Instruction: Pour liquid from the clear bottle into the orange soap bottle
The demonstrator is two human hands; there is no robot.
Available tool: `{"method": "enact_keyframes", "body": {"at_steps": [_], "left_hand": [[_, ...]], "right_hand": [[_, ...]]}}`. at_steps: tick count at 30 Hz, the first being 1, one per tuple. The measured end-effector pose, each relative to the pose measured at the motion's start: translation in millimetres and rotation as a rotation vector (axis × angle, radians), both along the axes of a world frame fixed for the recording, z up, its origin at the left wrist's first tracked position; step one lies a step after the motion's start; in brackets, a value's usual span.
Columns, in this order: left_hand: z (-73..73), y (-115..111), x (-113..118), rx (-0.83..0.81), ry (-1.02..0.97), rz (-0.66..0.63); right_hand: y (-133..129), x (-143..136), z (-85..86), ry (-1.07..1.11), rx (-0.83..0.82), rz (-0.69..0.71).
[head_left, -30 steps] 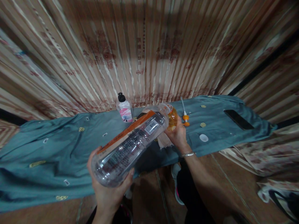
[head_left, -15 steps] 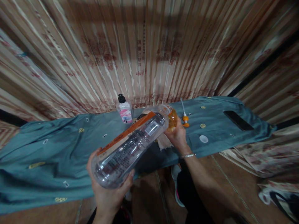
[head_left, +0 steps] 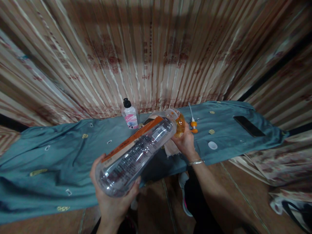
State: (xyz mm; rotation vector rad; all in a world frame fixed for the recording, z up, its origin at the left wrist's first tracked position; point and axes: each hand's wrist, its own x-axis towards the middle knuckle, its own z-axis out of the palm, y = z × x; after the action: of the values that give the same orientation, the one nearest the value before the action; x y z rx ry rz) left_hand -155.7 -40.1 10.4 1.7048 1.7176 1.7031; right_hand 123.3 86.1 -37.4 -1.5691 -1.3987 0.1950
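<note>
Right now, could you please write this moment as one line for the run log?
left hand: holds tilted big bottle | right hand: holds small orange bottle | on cloth: pump, phone, pink-labelled bottle

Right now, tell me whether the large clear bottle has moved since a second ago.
No, not noticeably: the large clear bottle keeps its place and slant against the standing black-capped bottle.

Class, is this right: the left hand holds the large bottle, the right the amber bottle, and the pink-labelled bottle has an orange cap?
The cap is wrong: the head view shows it black. The left hand does hold the large bottle, the right hand the amber bottle.
</note>
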Motion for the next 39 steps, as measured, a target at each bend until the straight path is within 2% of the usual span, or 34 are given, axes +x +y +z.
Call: {"method": "enact_keyframes", "body": {"at_steps": [3,5,11,17,22,31,39], "left_hand": [[0.9,-0.1,-0.1,-0.042,-0.025,0.017],[2.1,-0.1,1.8,0.018,-0.099,0.077],[0.2,0.5,-7.1,-0.029,-0.014,-0.004],[-5.5,1.1,-13.6,0.049,0.09,-0.062],[-9.6,-1.4,-13.4,0.047,0.092,-0.047],[-8.4,-0.3,-16.5,0.062,0.12,-0.051],[-6.4,2.3,-15.7,0.12,0.214,-0.078]], "right_hand": [[0.1,-0.2,1.0,0.005,-0.003,0.025],[0.2,-0.3,1.4,0.009,-0.011,0.026],[0.7,0.6,-0.8,-0.012,0.017,0.003],[0.1,0.8,-0.1,-0.021,0.002,0.001],[0.1,0.3,0.4,0.016,-0.016,0.003],[0.9,1.0,0.6,-0.003,-0.059,-0.009],[1.3,0.9,-1.0,0.01,-0.003,0.003]]}}
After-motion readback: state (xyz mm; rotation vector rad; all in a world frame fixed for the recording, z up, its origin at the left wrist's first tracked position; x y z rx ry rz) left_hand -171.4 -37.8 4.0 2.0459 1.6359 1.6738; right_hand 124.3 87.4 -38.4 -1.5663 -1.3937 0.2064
